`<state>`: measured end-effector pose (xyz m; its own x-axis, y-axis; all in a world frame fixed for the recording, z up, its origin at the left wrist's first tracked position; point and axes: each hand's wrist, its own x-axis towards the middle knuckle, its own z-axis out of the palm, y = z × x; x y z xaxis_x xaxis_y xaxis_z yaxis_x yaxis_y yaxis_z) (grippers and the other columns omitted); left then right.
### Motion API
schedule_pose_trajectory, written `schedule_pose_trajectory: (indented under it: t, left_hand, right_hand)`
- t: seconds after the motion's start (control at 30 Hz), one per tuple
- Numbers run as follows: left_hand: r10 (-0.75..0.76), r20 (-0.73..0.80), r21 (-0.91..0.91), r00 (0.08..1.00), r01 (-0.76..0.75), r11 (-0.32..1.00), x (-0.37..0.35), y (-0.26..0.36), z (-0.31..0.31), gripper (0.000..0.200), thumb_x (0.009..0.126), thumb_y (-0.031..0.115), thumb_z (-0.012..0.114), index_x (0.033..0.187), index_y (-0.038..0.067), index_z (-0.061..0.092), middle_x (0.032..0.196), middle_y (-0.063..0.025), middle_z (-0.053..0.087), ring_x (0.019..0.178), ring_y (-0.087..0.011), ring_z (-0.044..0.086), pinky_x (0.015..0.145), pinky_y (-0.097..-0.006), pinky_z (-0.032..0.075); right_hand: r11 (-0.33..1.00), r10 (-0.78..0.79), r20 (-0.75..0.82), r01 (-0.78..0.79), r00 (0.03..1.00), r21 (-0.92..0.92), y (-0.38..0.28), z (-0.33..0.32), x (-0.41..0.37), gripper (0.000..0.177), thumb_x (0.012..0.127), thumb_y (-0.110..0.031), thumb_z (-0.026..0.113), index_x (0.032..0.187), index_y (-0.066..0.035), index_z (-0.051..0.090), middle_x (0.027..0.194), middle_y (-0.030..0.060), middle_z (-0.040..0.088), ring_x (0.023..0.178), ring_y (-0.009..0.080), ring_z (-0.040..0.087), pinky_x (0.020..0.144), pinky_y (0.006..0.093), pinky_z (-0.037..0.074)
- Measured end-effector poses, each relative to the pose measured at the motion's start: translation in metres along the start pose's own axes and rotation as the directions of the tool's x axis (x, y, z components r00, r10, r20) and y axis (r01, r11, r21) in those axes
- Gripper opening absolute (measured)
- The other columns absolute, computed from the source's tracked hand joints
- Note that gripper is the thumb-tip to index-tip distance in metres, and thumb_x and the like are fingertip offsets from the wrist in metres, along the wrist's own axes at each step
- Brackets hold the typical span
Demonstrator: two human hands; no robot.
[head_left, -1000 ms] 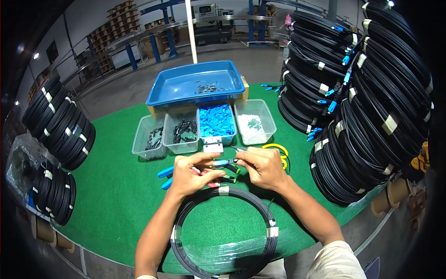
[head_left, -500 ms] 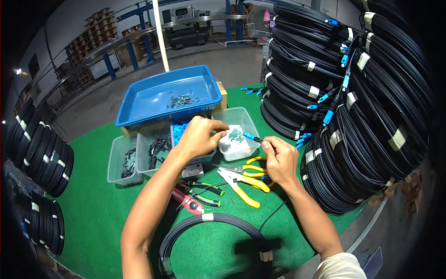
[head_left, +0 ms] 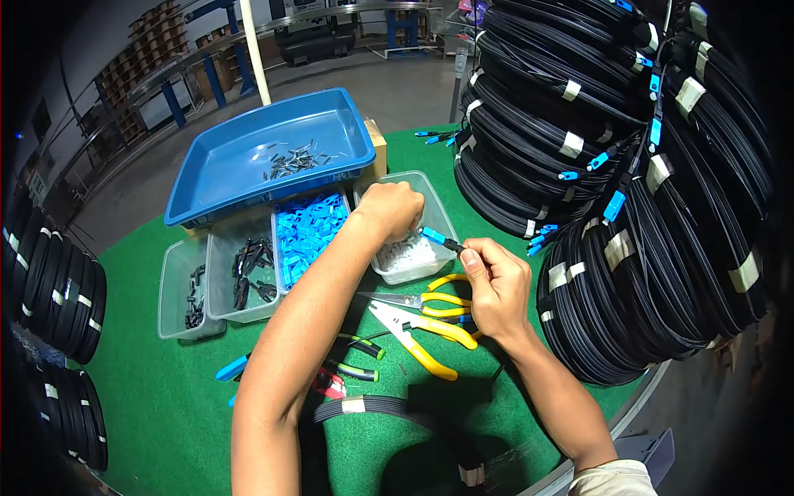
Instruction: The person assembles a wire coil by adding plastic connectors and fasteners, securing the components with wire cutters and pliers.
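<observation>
My right hand pinches the black end of a cable connector, whose blue part points up and left. My left hand is over the clear bin of small white pieces, its fingers curled and close to the connector's tip; what they hold, if anything, is hidden. Beneath my hands lie yellow-handled scissors and a yellow-handled stripper. A coil of black cable rests near the front, partly in shadow.
Bins of blue housings and black parts stand left of the white pieces. Behind them is a blue tray. Tall stacks of black cable coils rise at the right; green-handled pliers lie by my left forearm.
The view has shifted, so the bins and tray appear farther left. My left hand has moved lower over the white pieces, its fingers now curled. My right hand still holds the connector.
</observation>
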<state>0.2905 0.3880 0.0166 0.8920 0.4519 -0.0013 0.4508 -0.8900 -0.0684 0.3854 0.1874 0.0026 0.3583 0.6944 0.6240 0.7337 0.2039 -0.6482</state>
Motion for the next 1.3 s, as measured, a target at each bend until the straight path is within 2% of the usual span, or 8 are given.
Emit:
schedule_pose_trajectory:
  t: [0.17,0.23,0.37,0.57,0.7,1.1,1.23,1.3]
  left_hand:
    - [-0.045,-0.090,0.056,0.995,0.050,0.997,0.003,-0.007,0.006,0.023,0.066,0.006,0.072,0.084,0.019,0.078,0.081,-0.0093,0.072,0.080,-0.0294,0.071,0.069,-0.0403,0.057]
    - [0.016,-0.083,-0.096,0.996,-0.024,0.995,0.001,-0.009,0.006,0.023,0.066,0.005,0.072,0.084,0.019,0.078,0.081,-0.0086,0.073,0.080,-0.0290,0.071,0.070,-0.0399,0.057]
    - [0.020,-0.073,-0.091,0.997,-0.026,0.996,-0.001,-0.003,0.004,0.023,0.066,0.004,0.072,0.084,0.018,0.077,0.083,-0.0088,0.073,0.081,-0.0287,0.071,0.070,-0.0398,0.057]
    - [-0.097,-0.194,0.183,0.976,0.133,0.974,0.007,-0.006,0.008,0.022,0.069,0.009,0.073,0.087,0.021,0.079,0.085,-0.0083,0.073,0.081,-0.0281,0.071,0.070,-0.0392,0.057]
    - [0.033,-0.065,0.085,0.997,-0.027,0.996,0.008,-0.008,0.003,0.025,0.071,0.012,0.074,0.091,0.026,0.079,0.084,-0.0079,0.073,0.080,-0.0273,0.071,0.069,-0.0390,0.057]
    - [0.059,-0.081,0.148,0.995,-0.046,0.988,0.001,-0.008,0.005,0.012,0.068,0.007,0.071,0.078,0.013,0.072,0.078,-0.0100,0.071,0.077,-0.0300,0.071,0.068,-0.0418,0.056]
    - [0.074,-0.225,-0.139,0.972,-0.107,0.985,-0.039,-0.007,-0.021,0.016,0.072,0.002,0.066,0.088,0.004,0.067,0.081,-0.0126,0.071,0.072,-0.0303,0.069,0.065,-0.0418,0.055]
    - [-0.210,-0.418,-0.633,0.884,-0.117,0.765,-0.070,-0.002,-0.032,0.007,0.082,0.001,0.064,0.089,0.001,0.066,0.081,-0.0107,0.071,0.068,-0.0200,0.068,0.058,-0.0353,0.054]
  right_hand:
    - [0.999,-0.018,-0.023,0.019,1.000,0.040,0.000,0.001,0.000,0.015,0.092,-0.014,0.062,0.087,-0.001,0.065,0.066,0.0120,0.060,0.052,0.0235,0.055,0.051,0.0351,0.041]
    - [0.999,-0.022,-0.024,0.023,0.999,0.044,0.000,0.001,-0.001,0.015,0.092,-0.014,0.062,0.087,-0.001,0.065,0.066,0.0119,0.060,0.052,0.0233,0.055,0.050,0.0349,0.040]
    - [0.999,-0.032,-0.014,0.033,0.999,0.043,0.000,0.001,-0.002,0.015,0.092,-0.014,0.062,0.087,0.000,0.065,0.065,0.0117,0.059,0.051,0.0232,0.055,0.050,0.0345,0.040]
    - [0.997,-0.045,-0.042,0.048,0.998,0.064,0.000,0.003,-0.001,0.015,0.092,-0.014,0.062,0.087,0.000,0.065,0.065,0.0116,0.058,0.051,0.0235,0.054,0.050,0.0346,0.040]
    - [0.998,-0.046,-0.038,0.048,0.998,0.048,0.002,0.003,-0.001,0.015,0.092,-0.014,0.062,0.087,0.000,0.065,0.066,0.0120,0.059,0.051,0.0236,0.055,0.050,0.0346,0.040]
    - [0.997,-0.034,-0.010,0.035,0.999,0.065,-0.003,0.002,-0.002,0.015,0.092,-0.014,0.062,0.087,0.000,0.065,0.067,0.0131,0.060,0.053,0.0256,0.056,0.051,0.0353,0.041]
    - [0.995,-0.050,-0.030,0.052,0.998,0.083,-0.003,0.003,-0.005,0.016,0.092,-0.015,0.062,0.087,0.000,0.065,0.070,0.0138,0.061,0.057,0.0275,0.058,0.053,0.0365,0.042]
    - [0.992,-0.074,-0.063,0.080,0.995,0.101,-0.007,0.005,-0.007,0.016,0.091,-0.016,0.062,0.087,-0.001,0.066,0.073,0.0137,0.062,0.060,0.0288,0.059,0.056,0.0374,0.043]
